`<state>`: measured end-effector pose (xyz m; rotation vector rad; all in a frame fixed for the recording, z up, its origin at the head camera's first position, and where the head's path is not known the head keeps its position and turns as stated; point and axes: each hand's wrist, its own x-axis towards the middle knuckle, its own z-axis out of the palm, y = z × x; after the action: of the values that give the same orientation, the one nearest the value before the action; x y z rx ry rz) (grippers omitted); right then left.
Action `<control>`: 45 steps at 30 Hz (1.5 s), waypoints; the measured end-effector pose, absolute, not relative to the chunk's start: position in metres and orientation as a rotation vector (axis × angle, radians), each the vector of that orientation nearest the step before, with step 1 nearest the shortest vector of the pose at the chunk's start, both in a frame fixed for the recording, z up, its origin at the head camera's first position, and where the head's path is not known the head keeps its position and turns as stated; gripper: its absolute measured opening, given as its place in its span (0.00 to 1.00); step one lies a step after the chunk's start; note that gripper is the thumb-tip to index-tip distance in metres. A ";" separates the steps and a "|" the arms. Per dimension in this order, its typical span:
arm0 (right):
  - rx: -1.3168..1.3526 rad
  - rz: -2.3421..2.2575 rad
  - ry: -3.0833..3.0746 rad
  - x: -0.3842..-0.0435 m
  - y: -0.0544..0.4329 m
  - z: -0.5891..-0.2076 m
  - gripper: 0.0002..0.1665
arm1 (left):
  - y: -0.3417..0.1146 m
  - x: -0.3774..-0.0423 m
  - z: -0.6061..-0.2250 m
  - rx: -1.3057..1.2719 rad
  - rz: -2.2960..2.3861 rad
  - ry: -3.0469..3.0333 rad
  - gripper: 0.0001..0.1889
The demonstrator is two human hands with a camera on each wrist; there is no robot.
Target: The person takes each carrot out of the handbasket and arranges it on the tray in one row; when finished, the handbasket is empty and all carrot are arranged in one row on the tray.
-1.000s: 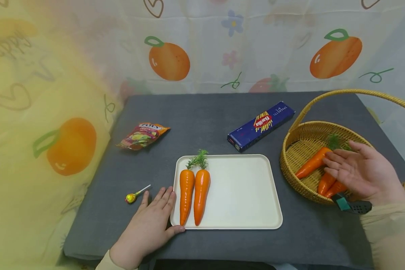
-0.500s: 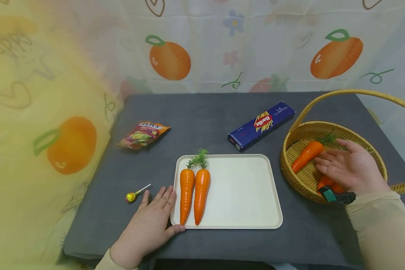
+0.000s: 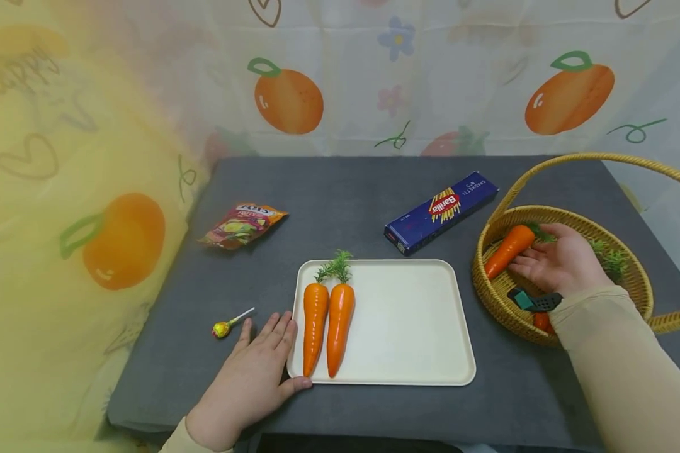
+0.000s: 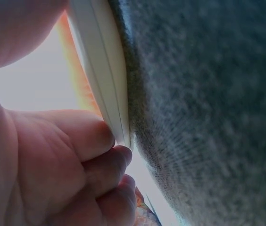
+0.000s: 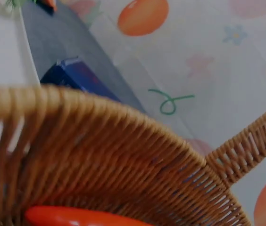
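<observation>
My right hand [image 3: 561,255] reaches into the wicker basket [image 3: 637,283], palm turned toward the left, fingers loosely extended. Its fingertips lie right at an orange carrot [image 3: 510,250] that leans along the basket's left wall; the same carrot [image 5: 83,215] shows low in the right wrist view. Another carrot [image 3: 543,322] is mostly hidden below my wrist. My left hand [image 3: 253,372] lies spread at the left edge of the cream tray [image 3: 408,321], fingertips and thumb at its rim. Two carrots [image 3: 315,327] with green tops lie side by side on the tray's left part.
A blue spaghetti box [image 3: 441,212] lies behind the tray, close to the basket. The basket's tall handle [image 3: 586,156] arches over it. At the left are a candy bag [image 3: 242,225] and a yellow lollipop [image 3: 222,329]. Green carrot tops [image 3: 611,259] show at the basket's right.
My right hand has moved left and deeper into the basket, and the carrot at its fingertips has shifted up and left toward the wall. The left hand stays at the tray.
</observation>
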<state>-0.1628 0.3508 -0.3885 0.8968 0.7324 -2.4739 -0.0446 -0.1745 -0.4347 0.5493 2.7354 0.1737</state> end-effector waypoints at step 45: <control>-0.008 -2.781 0.589 -0.119 0.291 -0.370 0.23 | -0.174 -0.045 -0.436 0.542 0.141 2.729 0.56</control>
<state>-0.1190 0.2908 -0.3703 -0.0082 0.5892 -2.7807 -0.0450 -0.1736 -0.4363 0.5419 2.7292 0.1409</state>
